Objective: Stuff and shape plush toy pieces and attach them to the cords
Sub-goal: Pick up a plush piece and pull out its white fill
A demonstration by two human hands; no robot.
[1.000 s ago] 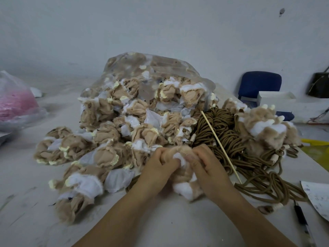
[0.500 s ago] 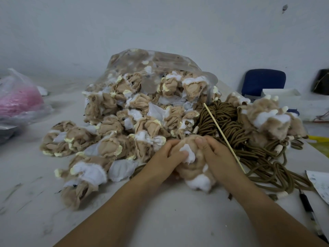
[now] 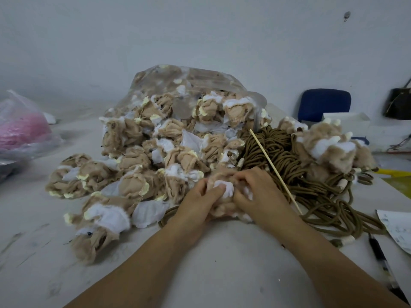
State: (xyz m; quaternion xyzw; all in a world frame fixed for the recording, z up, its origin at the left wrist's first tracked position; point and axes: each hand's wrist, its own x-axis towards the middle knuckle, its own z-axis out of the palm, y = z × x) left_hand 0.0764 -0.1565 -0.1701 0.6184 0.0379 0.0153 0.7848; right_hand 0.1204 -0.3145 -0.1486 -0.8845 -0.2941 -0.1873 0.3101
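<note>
Plush piece [image 3: 225, 189], one, gripped by left hand [image 3: 195, 204], right hand [image 3: 259, 193], one stick [image 3: 275, 171]

This is looking like a small toy-making workshop doing piecework by hand. A heap of identical tan plush pieces [image 3: 155, 152] is spilling from a clear plastic bag [image 3: 200, 78] across a scuffed pale surface [image 3: 222, 263], and a thick bundle of brown cords [image 3: 278, 156] is lying just beside it with a thin wooden stick [image 3: 275, 172] leaning on top. Fuller, stuffed pieces [image 3: 329, 147] are piling up on the cords at the right. Another bag holding something pink [image 3: 22, 127] is sitting at the left (contents too blurred to tell). A pen [image 3: 380, 256] and a sheet of paper [image 3: 398, 227] are lying at the right edge, and a blue chair [image 3: 322, 105] is standing against the bare white wall [image 3: 200, 30].
</note>
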